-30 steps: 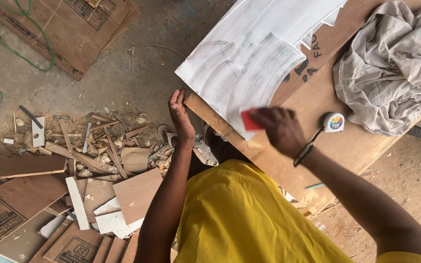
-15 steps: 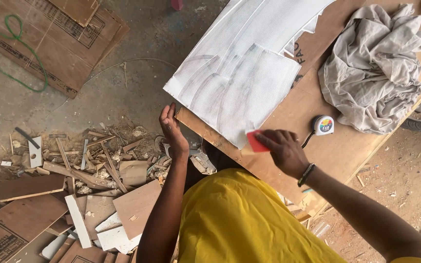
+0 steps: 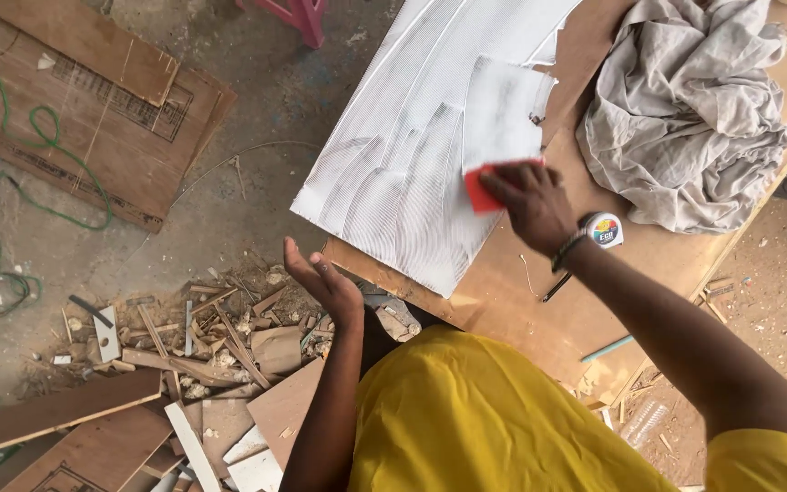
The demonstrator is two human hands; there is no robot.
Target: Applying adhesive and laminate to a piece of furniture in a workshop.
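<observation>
My right hand [image 3: 532,202] grasping red scraper [image 3: 479,190], pressed on white panel [image 3: 421,155] to spread coat; left hand [image 3: 321,282] released, off surface [image 3: 539,301] edge.

You are working in bright, even daylight with no harsh glare; the white panel [image 3: 430,137] is the brightest area yet keeps its streaks. Shadows are soft and short, darkest just under your left forearm and torso. Focus is sharp across the bench [image 3: 539,310] and floor [image 3: 257,118], with only slight blur on your right hand [image 3: 530,202].
</observation>
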